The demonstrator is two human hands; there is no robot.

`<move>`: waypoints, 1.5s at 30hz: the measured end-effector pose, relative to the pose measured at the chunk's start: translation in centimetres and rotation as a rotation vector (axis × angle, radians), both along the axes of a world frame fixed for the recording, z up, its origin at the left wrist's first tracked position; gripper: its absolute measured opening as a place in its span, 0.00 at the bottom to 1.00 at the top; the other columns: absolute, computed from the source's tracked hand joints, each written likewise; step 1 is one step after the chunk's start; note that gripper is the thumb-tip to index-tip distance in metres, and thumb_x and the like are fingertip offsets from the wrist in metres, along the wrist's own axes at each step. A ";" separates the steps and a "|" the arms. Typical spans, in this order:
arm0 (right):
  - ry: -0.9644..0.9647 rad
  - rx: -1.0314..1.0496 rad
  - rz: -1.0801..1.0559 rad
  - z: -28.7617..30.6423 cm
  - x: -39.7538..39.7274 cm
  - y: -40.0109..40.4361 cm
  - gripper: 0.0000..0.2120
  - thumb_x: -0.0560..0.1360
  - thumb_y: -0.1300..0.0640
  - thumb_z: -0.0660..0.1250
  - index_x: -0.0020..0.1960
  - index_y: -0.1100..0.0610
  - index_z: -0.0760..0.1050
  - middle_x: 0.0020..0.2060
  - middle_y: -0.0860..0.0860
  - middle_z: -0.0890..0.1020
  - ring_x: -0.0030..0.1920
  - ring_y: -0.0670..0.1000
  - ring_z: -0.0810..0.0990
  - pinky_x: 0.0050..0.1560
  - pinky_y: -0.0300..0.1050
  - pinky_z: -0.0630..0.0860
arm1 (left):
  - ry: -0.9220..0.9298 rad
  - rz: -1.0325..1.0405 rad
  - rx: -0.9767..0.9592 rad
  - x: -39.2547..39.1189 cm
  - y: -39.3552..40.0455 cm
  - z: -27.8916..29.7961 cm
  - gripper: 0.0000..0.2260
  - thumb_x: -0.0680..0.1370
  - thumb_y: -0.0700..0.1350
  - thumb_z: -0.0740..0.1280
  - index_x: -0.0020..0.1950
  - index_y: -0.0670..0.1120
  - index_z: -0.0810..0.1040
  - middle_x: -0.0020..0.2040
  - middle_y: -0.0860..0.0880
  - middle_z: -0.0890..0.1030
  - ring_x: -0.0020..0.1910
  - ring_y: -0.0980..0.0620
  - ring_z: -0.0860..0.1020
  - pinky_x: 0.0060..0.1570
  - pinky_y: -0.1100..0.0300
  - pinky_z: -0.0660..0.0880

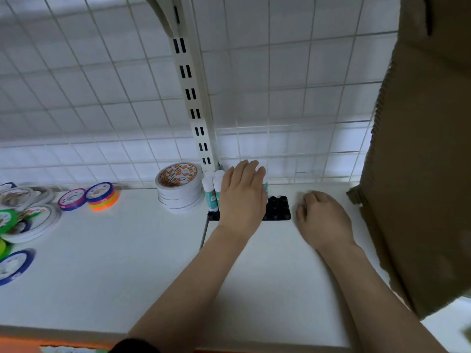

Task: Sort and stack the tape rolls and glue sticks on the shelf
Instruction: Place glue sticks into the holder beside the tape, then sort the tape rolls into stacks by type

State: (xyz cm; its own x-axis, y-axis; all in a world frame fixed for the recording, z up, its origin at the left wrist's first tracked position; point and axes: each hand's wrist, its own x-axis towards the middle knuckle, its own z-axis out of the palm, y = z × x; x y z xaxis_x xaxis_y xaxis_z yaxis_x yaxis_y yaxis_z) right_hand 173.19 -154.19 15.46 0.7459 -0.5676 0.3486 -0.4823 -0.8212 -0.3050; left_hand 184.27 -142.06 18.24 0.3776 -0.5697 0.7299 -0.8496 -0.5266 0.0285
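Observation:
Several white glue sticks (212, 191) with teal labels stand upright in a black holder tray (279, 208) at the back of the white shelf (127, 276). My left hand (242, 197) lies over them with straight fingers, touching their tops and hiding most of them. My right hand (322, 216) rests on the shelf just right of the tray with its fingers curled under; nothing shows in it. A stack of white tape rolls (178, 191) stands just left of the glue sticks. Loose coloured tape rolls (102, 196) lie further left.
A jumble of tape rolls (25, 220) lies at the far left edge. A brown cardboard box (420, 161) fills the right side, close to my right hand. A slotted upright (193, 98) and a white wire grid (280, 98) close off the back.

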 end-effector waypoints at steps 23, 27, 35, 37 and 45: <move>0.060 0.126 0.011 4.8 0.2 3.2 0.16 0.79 0.57 0.57 0.65 0.62 0.70 0.62 0.56 0.74 0.62 0.55 0.71 0.54 0.44 0.69 | 0.144 -0.028 0.262 -1.2 5.3 3.8 0.18 0.72 0.48 0.57 0.53 0.43 0.80 0.48 0.47 0.81 0.46 0.46 0.80 0.48 0.55 0.74; -0.021 0.147 -0.032 5.6 0.6 7.0 0.15 0.78 0.57 0.58 0.62 0.62 0.71 0.58 0.57 0.75 0.59 0.56 0.72 0.49 0.45 0.69 | 0.209 -0.028 0.191 -1.6 10.1 2.0 0.15 0.72 0.50 0.56 0.49 0.45 0.80 0.46 0.49 0.81 0.43 0.46 0.79 0.43 0.56 0.70; -0.040 0.137 0.001 3.3 3.4 18.2 0.17 0.74 0.60 0.62 0.60 0.66 0.73 0.53 0.63 0.76 0.57 0.63 0.73 0.56 0.48 0.70 | 0.335 0.119 0.237 1.4 21.8 -0.5 0.12 0.71 0.50 0.60 0.43 0.48 0.82 0.47 0.48 0.82 0.44 0.45 0.81 0.43 0.53 0.74; -0.058 0.143 0.003 2.7 4.5 21.3 0.16 0.71 0.60 0.62 0.55 0.68 0.75 0.49 0.64 0.78 0.53 0.65 0.75 0.54 0.51 0.72 | 0.359 0.137 0.247 3.0 24.8 -0.5 0.08 0.68 0.48 0.65 0.41 0.47 0.82 0.46 0.47 0.82 0.43 0.44 0.81 0.40 0.50 0.76; -0.021 0.156 0.095 2.2 10.3 32.3 0.18 0.68 0.57 0.59 0.49 0.68 0.78 0.44 0.63 0.80 0.49 0.65 0.78 0.51 0.52 0.76 | 0.474 0.218 0.265 9.5 35.2 -0.3 0.11 0.79 0.50 0.59 0.58 0.50 0.76 0.58 0.51 0.77 0.59 0.49 0.73 0.59 0.54 0.65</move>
State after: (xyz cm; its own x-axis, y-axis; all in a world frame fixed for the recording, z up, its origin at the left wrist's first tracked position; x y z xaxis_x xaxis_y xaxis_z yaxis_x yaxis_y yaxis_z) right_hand 183.47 -121.93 17.64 0.7921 -0.5437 0.2773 -0.3976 -0.8044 -0.4415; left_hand 193.78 -106.90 17.90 0.7572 -0.5821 0.2962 -0.6474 -0.7290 0.2222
